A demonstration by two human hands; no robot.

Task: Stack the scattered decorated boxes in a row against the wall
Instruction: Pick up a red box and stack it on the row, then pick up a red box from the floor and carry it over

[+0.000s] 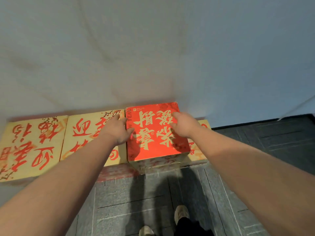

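Observation:
A red box (153, 133) with gold characters sits on top of a cream box (198, 150) at the right end of a row against the white wall. My left hand (117, 129) presses flat against the red box's left side. Spread over its top right part lies my right hand (182, 126), fingers resting on the lid. To the left stand two cream boxes with red calligraphy, one in the middle (85, 133) and one at the far left (30, 147), side by side.
The white wall (153, 48) rises right behind the row. Grey carpet tiles (136, 201) cover the floor in front, where my shoes (181, 213) stand. A darker floor strip (272, 133) runs at the right.

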